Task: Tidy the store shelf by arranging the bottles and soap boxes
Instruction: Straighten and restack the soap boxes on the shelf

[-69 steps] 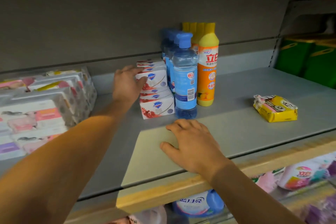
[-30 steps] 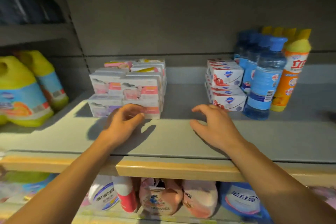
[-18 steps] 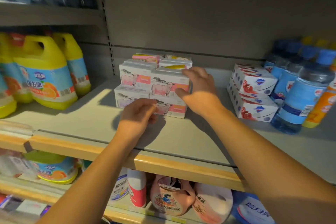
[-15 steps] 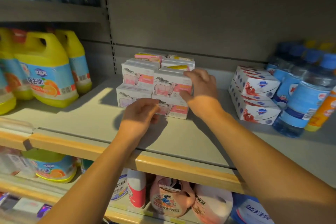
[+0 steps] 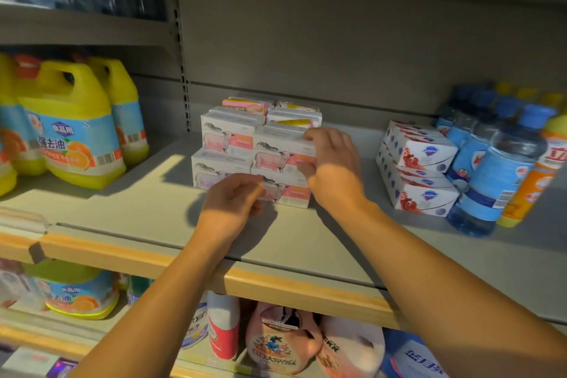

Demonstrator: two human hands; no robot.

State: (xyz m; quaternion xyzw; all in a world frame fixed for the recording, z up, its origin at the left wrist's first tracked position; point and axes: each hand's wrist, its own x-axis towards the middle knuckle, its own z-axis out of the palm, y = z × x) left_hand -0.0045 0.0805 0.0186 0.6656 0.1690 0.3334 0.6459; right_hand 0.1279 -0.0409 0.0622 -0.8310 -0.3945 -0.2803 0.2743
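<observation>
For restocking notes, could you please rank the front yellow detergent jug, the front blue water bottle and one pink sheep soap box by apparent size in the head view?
1. front yellow detergent jug
2. front blue water bottle, though the wide-angle edge may distort it
3. pink sheep soap box

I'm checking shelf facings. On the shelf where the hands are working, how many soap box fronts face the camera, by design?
sheep-print soap boxes: 4
red-and-white soap boxes: 2
Total: 6 fronts
More boxes sit behind both stacks, but those rows are too hidden to count.
</observation>
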